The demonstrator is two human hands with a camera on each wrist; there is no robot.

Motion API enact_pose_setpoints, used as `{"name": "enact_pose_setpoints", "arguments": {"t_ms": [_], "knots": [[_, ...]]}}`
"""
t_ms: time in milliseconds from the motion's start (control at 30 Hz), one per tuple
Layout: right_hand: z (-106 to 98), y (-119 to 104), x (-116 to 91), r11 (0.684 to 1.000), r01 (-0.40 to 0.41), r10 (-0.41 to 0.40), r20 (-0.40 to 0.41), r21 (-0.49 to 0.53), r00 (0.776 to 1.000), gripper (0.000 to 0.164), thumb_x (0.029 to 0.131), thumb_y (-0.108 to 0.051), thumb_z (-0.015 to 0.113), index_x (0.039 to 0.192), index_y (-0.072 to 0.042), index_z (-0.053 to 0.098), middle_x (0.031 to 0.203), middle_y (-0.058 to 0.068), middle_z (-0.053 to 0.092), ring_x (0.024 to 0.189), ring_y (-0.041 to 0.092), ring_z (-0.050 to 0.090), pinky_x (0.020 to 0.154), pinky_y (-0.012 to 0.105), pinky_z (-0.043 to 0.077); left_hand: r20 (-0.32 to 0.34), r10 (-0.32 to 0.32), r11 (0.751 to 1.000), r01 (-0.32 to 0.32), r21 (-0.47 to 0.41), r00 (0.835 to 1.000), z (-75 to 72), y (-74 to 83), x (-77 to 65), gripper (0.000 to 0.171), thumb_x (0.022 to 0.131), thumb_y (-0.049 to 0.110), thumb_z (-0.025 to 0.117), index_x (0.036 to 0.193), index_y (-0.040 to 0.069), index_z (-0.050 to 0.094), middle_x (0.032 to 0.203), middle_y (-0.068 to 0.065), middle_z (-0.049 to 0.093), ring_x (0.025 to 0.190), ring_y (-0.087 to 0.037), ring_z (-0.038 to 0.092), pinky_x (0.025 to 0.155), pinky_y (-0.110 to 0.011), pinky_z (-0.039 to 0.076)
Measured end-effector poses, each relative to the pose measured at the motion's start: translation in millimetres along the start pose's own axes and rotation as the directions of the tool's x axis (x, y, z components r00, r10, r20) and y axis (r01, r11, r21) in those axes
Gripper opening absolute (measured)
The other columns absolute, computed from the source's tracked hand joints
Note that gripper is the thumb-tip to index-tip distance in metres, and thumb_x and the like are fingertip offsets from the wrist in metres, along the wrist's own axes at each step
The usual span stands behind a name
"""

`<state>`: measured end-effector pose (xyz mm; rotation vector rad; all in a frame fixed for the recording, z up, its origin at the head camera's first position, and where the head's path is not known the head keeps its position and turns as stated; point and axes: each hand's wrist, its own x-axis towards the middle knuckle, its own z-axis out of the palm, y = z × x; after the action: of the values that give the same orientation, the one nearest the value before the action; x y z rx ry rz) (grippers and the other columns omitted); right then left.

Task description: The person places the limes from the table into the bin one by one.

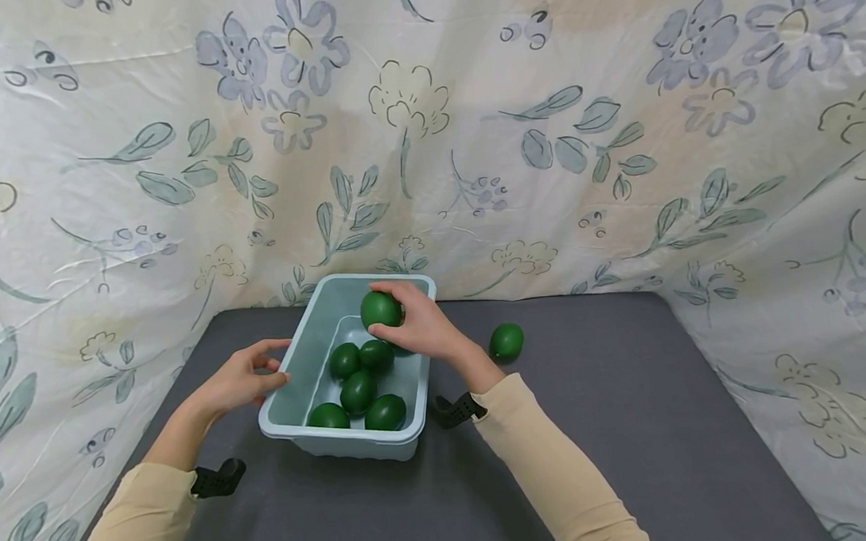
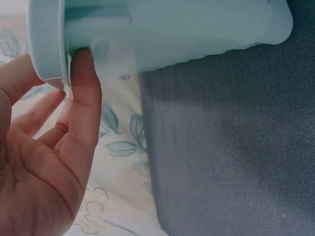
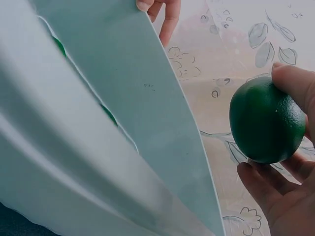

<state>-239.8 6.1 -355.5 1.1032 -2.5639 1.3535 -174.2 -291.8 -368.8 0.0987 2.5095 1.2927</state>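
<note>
A pale blue-green plastic tub (image 1: 294, 387) stands on the grey table. Several green limes (image 1: 358, 392) lie in its near part, another partly hidden beneath the right hand. My left hand (image 1: 239, 377) holds the tub's left rim; the left wrist view has this rim (image 2: 47, 39) between its fingers. Above the far part of the tub, my right hand (image 1: 424, 322) grips a lime (image 1: 380, 310) between thumb and fingers. In the right wrist view that glossy, dark green lime (image 3: 266, 120) sits clear of the tub wall. One more lime (image 1: 506, 342) lies on the table, right of the tub.
The dark grey table top (image 1: 610, 408) extends to the right of the tub. A floral cloth (image 1: 428, 143) hangs behind the table and along both sides. Black wrist straps (image 1: 455, 411) are worn on both forearms over cream sleeves.
</note>
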Motion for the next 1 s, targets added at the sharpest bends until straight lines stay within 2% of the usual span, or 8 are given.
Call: {"name": "enact_pose_setpoints", "arguments": {"t_ms": [233, 433, 667, 1000], "knots": [[-4, 4, -3, 0.998, -0.04, 0.039, -0.018, -0.041, 0.999, 0.06, 0.086, -0.032, 0.064, 0.139, -0.017, 0.04, 0.144, 0.003, 0.035, 0.133, 0.019, 0.032, 0.102, 0.04, 0.034, 0.004, -0.001, 1.0, 0.001, -0.006, 1.0, 0.0, -0.4, 0.3, 0.066, 0.088, 0.011, 0.06, 0.143, 0.003, 0.025, 0.099, -0.017, 0.057, 0.08, -0.02, 0.061, 0.064, -0.04, 0.053], [-10, 13, -6, 0.998, -0.047, 0.044, -0.055, -0.05, 0.998, 0.056, 0.087, -0.03, 0.063, 0.137, -0.017, 0.042, 0.141, 0.0, 0.039, 0.131, 0.016, 0.035, 0.102, 0.038, 0.034, 0.003, -0.002, 1.0, 0.002, -0.001, 1.0, -0.5, 0.1, -0.2, 0.066, 0.088, 0.012, 0.061, 0.142, 0.003, 0.026, 0.099, -0.016, 0.056, 0.079, -0.02, 0.06, 0.064, -0.038, 0.053], [-16, 29, -15, 0.995, -0.084, 0.078, -0.11, -0.051, 0.991, 0.054, 0.087, -0.029, 0.063, 0.136, -0.018, 0.044, 0.137, 0.001, 0.044, 0.125, 0.018, 0.042, 0.093, 0.042, 0.042, 0.0, -0.003, 1.0, 0.003, 0.002, 1.0, 0.1, 1.2, -1.4, 0.066, 0.087, 0.012, 0.061, 0.142, 0.003, 0.026, 0.098, -0.016, 0.056, 0.078, -0.02, 0.06, 0.064, -0.039, 0.052], [-32, 63, -32, 0.985, -0.164, 0.153, -0.169, -0.051, 0.974, 0.053, 0.088, -0.026, 0.063, 0.136, -0.014, 0.045, 0.137, 0.004, 0.044, 0.127, 0.024, 0.041, 0.097, 0.047, 0.039, 0.002, -0.002, 1.0, 0.002, 0.002, 1.0, 0.8, 0.6, -0.1, 0.066, 0.087, 0.011, 0.061, 0.142, 0.003, 0.026, 0.098, -0.016, 0.057, 0.078, -0.02, 0.06, 0.064, -0.039, 0.052]]}}
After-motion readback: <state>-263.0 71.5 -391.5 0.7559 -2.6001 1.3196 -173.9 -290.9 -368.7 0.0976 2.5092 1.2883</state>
